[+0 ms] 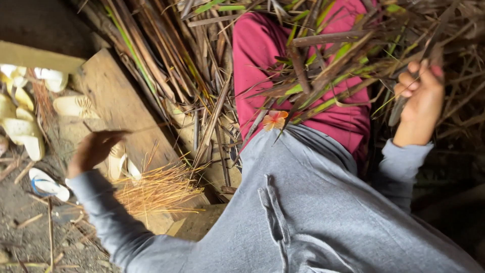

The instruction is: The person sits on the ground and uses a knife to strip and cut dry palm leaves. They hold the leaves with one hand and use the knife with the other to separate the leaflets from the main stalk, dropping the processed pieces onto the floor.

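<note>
- The right hand (422, 96) is curled around a dark blade-like tool (404, 103), fingers wrapped over its upper part, the lower tip poking out below the palm.
- That tool sits at the right edge of a heap of dry and green leaf stalks (323, 65), which lies across the person's lap in red cloth (262, 55); stalk ends press close on every side of the hand, leaving little free room there.
- The left hand (93, 149) is blurred; its fingers look bent and a thin straw-like strand seems to run from the fingertips toward the heap, but whether it is pinched I cannot tell.
- Below that hand lies a fan of thin yellow midrib sticks (159, 187), resting on the lower end of a slanted wooden plank (113, 98).
- The plank's right edge meets more piled stalks; its left edge borders bare dirt ground (25, 232), the most open stretch in view.
- Pale curled husk pieces (22, 129) are scattered on that ground at the far left, well apart from the tool.
- A grey hooded top (313, 202) fills the lower middle.
</note>
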